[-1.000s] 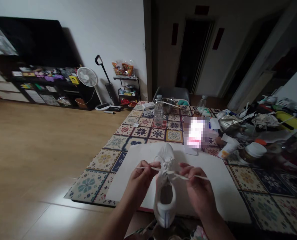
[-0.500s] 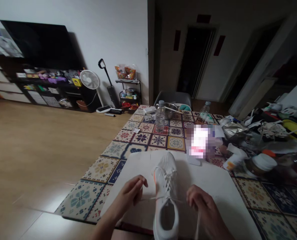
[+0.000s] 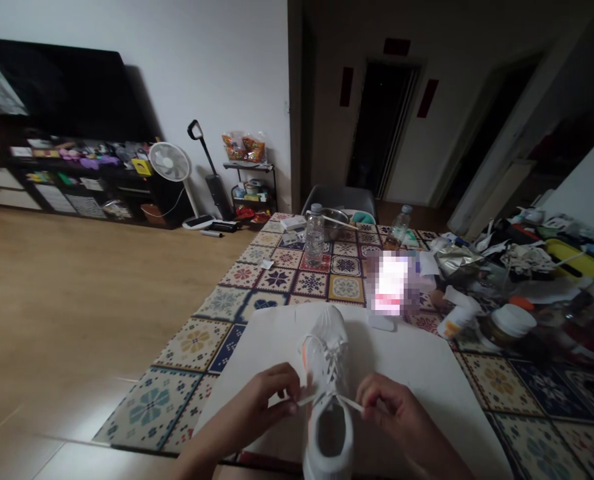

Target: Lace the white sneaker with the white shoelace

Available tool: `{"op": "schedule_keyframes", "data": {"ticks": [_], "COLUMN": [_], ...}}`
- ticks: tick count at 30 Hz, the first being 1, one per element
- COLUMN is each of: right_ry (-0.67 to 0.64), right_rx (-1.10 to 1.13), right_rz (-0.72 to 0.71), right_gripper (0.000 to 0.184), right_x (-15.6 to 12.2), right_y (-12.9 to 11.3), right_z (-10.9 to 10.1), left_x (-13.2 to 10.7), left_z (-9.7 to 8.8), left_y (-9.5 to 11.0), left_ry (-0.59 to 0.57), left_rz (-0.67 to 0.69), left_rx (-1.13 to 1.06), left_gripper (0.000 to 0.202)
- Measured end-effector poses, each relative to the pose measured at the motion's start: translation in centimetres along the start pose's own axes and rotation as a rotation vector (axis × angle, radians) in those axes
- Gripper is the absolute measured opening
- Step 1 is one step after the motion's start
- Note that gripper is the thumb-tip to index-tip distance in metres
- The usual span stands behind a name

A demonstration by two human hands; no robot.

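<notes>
A white sneaker point(image 3: 327, 347) with an orange patch on its left side stands on a white board point(image 3: 407, 380), its toe pointing away from me and its opening towards me. To the left of the shoe, my left hand point(image 3: 271, 397) is closed, pinching one end of the white shoelace point(image 3: 351, 402). My right hand point(image 3: 384, 403) pinches the other lace end on the right side. Between the hands the lace crosses over the top of the tongue, just in front of the opening. Both hands are close to the shoe.
A patterned tablecloth point(image 3: 177, 373) covers the table. Beyond the board stand a blurred bright screen point(image 3: 391, 283) and a clear plastic bottle point(image 3: 315, 237). Clutter fills the right side, including a white-lidded jar point(image 3: 509, 327) and a white bottle point(image 3: 459, 321).
Both hands have moved inward, closer to the shoe, and the lace ends between them look shorter. The whole view has shifted slightly.
</notes>
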State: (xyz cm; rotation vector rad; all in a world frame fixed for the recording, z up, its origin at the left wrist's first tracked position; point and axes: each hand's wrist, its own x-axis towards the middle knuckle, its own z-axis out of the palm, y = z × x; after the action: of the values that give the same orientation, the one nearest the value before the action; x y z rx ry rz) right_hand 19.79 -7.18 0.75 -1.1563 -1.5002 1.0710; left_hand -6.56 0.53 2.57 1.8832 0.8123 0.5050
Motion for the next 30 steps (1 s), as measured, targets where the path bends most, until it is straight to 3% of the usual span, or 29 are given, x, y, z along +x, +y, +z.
{"op": "schedule_keyframes", "data": {"ticks": [4,7,10,17,20,23,25,30], "right_ry": [-0.008,0.05,0.148,0.204,0.21,0.192,0.2,0.227], "right_rx": [0.307,0.477,0.545,0.321,0.262,0.12,0.028,-0.158], "right_rz": [-0.001,0.031,0.116,-0.001,-0.046,-0.159,-0.219,-0.248], "right_gripper": [0.034,0.035,0.036,0.018,0.013,0.011,0.009,0.01], "right_x": [0.9,1.9,2.5,2.6,2.5,2.4,2.4,2.2], "right_y": [-0.5,-0.2,0.5,1.2,1.2,0.9,0.5,-0.5], "right_z": [1.4,3.1,4.3,4.8,5.1,5.0,4.9,4.8], "left_x": [0.8,2.0,3.0,3.6,3.8,3.9,3.8,3.5], "left_z": [1.4,3.6,5.0,5.2,5.5,5.6,5.5,5.4], "left_y": [-0.1,-0.4,-0.8,-1.3,-1.2,-0.9,-0.6,-0.7], "left_ry": [0.029,0.083,0.172,0.208,0.263,0.215,0.205,0.336], "left_rz": [0.154,0.098,0.091,0.175,0.082,-0.016,-0.033,0.004], "left_rx": [-0.341,-0.585,-0.653,-0.637,-0.799,-0.879,-0.815,-0.539], "left_gripper": [0.031,0.037,0.038,0.026,0.028,0.04,0.036,0.039]}}
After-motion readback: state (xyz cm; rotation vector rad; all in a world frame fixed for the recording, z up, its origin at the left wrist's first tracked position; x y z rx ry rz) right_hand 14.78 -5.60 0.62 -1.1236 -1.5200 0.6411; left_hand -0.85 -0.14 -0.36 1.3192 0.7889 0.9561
